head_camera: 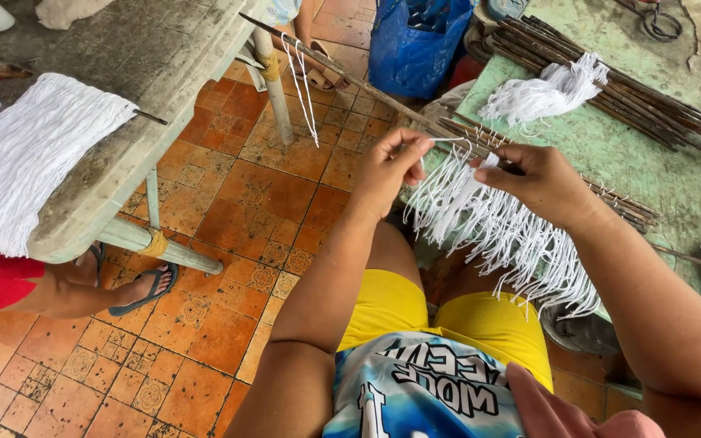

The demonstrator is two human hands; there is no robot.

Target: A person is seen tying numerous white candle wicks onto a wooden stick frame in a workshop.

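Above the lap: two hands working white string on a thin dark rod.
Left hand (391, 166) pinches a string loop (446, 142); right hand (533, 180) grips the rod (367, 84), from which the white fringe (501, 231) hangs beside the green table (651, 170).

We count two hands (391, 166) (533, 178), one blue plastic bag (415, 40), two benches (123, 73) (659, 170), one dark flip-flop sandal (144, 290), one bundle of dark wooden sticks (610, 89).
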